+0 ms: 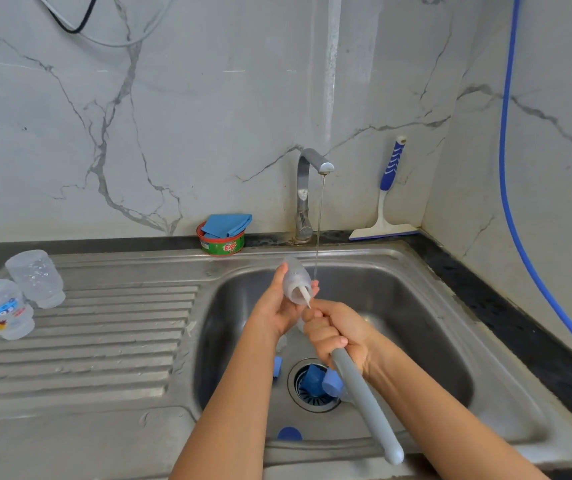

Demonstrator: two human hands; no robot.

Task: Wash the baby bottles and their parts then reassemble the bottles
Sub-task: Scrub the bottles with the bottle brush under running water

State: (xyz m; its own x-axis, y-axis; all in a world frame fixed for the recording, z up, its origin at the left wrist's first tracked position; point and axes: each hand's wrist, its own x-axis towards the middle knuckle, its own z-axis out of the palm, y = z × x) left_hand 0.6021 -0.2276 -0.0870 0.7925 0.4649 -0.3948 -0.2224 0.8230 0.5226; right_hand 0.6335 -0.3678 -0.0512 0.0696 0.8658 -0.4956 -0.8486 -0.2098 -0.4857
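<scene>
Scrubbing stage here: gripping the clear bottle [296, 280] in the left hand [277, 308] over the sink [416, 306], just beside the tap [307, 188]'s thin stream, and clamping the right hand [336, 330] tight round the grey brush handle [364, 400], poking its stem into the mouth. Probably needing a rinse next. Leaving two bottles [37, 278] upside down on the steel drainboard [104, 341], blue parts [314, 379] by the drain [312, 401]. Working against marble walls [173, 116].

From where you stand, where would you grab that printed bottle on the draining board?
Likely round the printed bottle's wide body, from above or its near-left side: it seems to stand mouth-down on the draining board, and the clear bottle crowds its far-right side.
</scene>
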